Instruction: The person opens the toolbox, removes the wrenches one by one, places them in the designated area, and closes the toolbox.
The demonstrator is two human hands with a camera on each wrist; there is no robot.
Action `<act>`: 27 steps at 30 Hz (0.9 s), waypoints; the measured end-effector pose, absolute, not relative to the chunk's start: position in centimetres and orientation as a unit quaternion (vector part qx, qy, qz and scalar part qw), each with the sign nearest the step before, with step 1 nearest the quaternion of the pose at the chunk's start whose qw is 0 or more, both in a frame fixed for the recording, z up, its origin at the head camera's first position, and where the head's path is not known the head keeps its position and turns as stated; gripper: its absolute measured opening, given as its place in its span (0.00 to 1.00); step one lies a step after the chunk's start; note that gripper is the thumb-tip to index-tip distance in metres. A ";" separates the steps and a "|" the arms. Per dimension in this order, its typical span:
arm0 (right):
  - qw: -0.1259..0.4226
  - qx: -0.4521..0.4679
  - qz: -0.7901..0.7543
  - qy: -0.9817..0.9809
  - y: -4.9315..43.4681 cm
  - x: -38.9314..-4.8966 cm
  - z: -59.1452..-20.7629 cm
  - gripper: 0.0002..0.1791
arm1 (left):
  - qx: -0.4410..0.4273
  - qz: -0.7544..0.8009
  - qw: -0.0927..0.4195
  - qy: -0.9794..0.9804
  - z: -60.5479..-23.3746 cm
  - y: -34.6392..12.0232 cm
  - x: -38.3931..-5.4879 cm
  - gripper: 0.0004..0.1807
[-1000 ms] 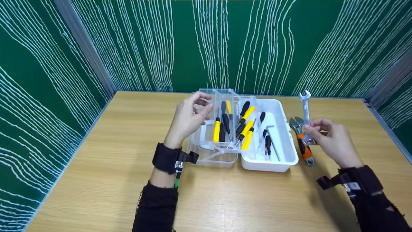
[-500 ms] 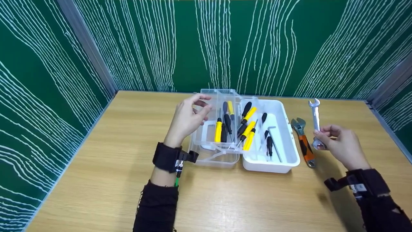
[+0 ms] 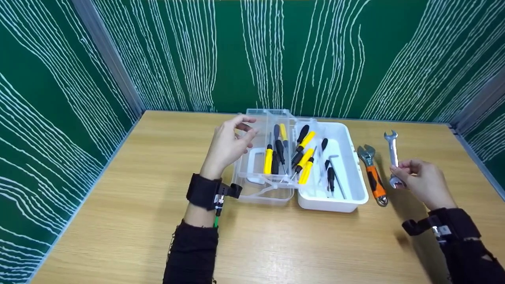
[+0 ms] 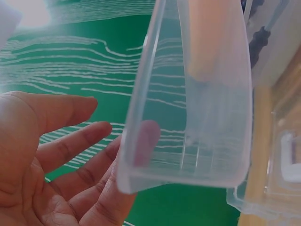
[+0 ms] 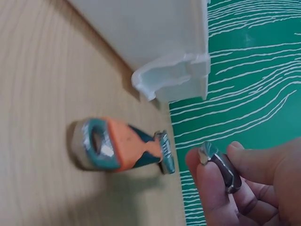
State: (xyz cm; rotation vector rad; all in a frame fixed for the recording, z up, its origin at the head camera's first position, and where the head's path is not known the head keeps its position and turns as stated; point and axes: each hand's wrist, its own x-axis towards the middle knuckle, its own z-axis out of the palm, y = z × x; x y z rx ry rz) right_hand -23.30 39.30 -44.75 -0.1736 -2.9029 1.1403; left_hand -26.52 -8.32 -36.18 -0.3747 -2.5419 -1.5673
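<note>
Wood worktop (image 3: pixel 177 150), green wall (image 3: pixel 229 59) behind; wide stretch btwn toolbox (image 3: pixel 331 205) & L edge (image 3: pixel 92 189). L hand (image 3: pixel 229 146) nr toolbox, fingers apart; R hand (image 3: pixel 428 183) pinches spanner (image 3: pixel 393 152).

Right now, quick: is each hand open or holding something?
Left hand: open, gripping nothing.
Right hand: closed, fingers pinching the silver wrench.

Green wall panels (image 3: pixel 229 59) bearing wavy white lines border the wood-grain tabletop (image 3: pixel 130 169) on three sides. Grey corner post (image 3: pixel 105 51) noted at left. Left-wrist view: bright glare (image 4: pixel 35 12), possibly a lamp.
</note>
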 end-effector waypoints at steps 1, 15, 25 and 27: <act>0.008 -0.056 0.362 -0.930 39.4 -23.3 -45.0 0.22 | -0.122 -0.520 0.065 -0.843 -36.2 -8.3 -26.5 0.17; -0.033 -0.095 0.358 -0.928 39.9 -23.7 -46.1 0.23 | -0.103 -0.520 0.060 -0.846 -36.5 -8.7 -26.9 0.18; -0.049 -0.098 0.324 -0.940 39.9 -24.0 -46.9 0.19 | -0.092 -0.524 0.046 -0.846 -36.5 -8.7 -27.0 0.18; -0.053 -0.100 0.324 -0.939 40.0 -24.0 -47.1 0.19 | -0.092 -0.524 0.045 -0.846 -36.6 -8.7 -27.1 0.18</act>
